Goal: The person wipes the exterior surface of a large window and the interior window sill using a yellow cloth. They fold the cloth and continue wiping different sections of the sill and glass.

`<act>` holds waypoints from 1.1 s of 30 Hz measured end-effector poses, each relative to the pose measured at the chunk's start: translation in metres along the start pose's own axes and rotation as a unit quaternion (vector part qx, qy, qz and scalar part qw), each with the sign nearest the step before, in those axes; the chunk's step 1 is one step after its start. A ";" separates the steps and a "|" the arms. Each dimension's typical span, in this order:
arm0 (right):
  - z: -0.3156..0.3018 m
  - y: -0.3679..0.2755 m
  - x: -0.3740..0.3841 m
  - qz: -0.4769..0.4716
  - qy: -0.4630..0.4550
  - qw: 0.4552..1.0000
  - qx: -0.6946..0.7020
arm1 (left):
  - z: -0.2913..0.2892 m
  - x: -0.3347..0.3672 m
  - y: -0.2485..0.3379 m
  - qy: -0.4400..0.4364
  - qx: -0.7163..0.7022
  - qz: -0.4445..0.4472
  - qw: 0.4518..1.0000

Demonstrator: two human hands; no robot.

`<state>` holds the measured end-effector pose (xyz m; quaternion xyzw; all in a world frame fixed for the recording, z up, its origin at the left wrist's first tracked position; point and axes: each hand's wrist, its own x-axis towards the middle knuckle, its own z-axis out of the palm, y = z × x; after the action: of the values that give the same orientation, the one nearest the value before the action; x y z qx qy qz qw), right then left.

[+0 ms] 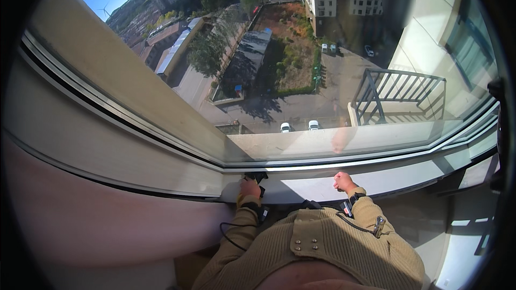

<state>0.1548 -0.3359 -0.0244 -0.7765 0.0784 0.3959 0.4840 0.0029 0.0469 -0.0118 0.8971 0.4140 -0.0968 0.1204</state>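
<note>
while the left hand (249, 187) meets a black object (259, 175) toward the left of the window sill (295, 188), grip unclear, the right hand (343, 181), curled, nothing visible inside, lies apart; advised: light pressure, cable (221, 230) kept slack.

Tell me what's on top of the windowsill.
At the left end of the windowsill, a black object shows by the left hand, which partly covers it; held or resting, I can't tell. The right hand is over the sill, hiding the patch beneath it.
</note>
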 end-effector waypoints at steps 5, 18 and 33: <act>-0.014 -0.002 0.001 -0.008 -0.100 0.993 0.054 | 0.015 -0.022 0.040 0.004 0.022 0.054 0.998; -0.058 0.009 0.022 0.004 -0.296 0.955 -0.016 | 0.045 -0.072 0.135 0.032 0.029 0.147 0.988; -0.090 0.034 0.020 -0.046 -0.314 0.948 -0.019 | 0.038 -0.135 0.249 -0.095 0.037 0.224 0.969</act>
<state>0.1998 -0.4219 -0.0424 -0.6243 -0.1209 0.5988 0.4870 0.1051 -0.2180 0.0227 0.9575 0.1852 -0.1672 0.1445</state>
